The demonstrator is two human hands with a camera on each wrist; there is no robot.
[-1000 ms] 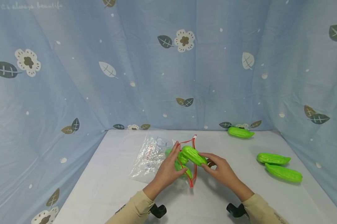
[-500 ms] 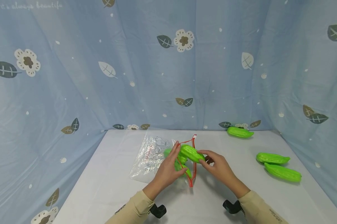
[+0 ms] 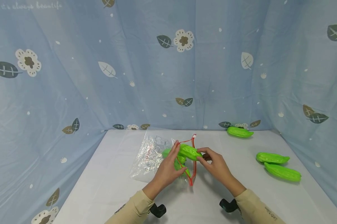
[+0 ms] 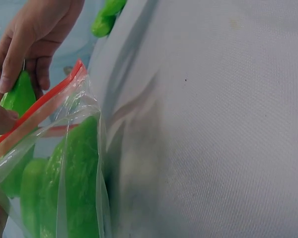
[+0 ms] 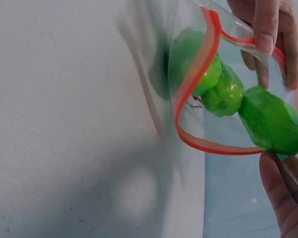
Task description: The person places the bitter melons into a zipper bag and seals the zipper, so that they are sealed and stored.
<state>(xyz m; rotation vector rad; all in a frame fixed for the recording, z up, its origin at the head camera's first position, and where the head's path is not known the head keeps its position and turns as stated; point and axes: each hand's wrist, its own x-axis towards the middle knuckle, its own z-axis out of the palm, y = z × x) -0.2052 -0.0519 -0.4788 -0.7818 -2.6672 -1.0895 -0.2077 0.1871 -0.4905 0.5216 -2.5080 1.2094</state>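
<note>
In the head view my right hand (image 3: 216, 163) pinches one end of a bright green, ridged bitter melon (image 3: 189, 151). The melon's far end reaches into the mouth of a clear zip bag (image 3: 146, 158) edged in red. My left hand (image 3: 167, 168) holds the bag's near side, thumb and fingers spread along the rim. More bitter melons (image 5: 223, 91) lie inside the bag, seen through the film in the right wrist view. From the left wrist the red zip edge (image 4: 44, 101) runs under the left thumb (image 4: 1, 119), and the right hand (image 4: 32, 39) grips the melon beyond it.
Two bitter melons (image 3: 282, 172) lie side by side on the right of the white table (image 3: 101, 193). Another bitter melon (image 3: 239, 132) rests at the back edge, against a blue patterned curtain (image 3: 213, 77). Black wrist mounts (image 3: 158, 211) hang below both forearms.
My right hand has moved left, pushing the bitter melon further into the bag's mouth. The left hand and the bag have barely moved.
</note>
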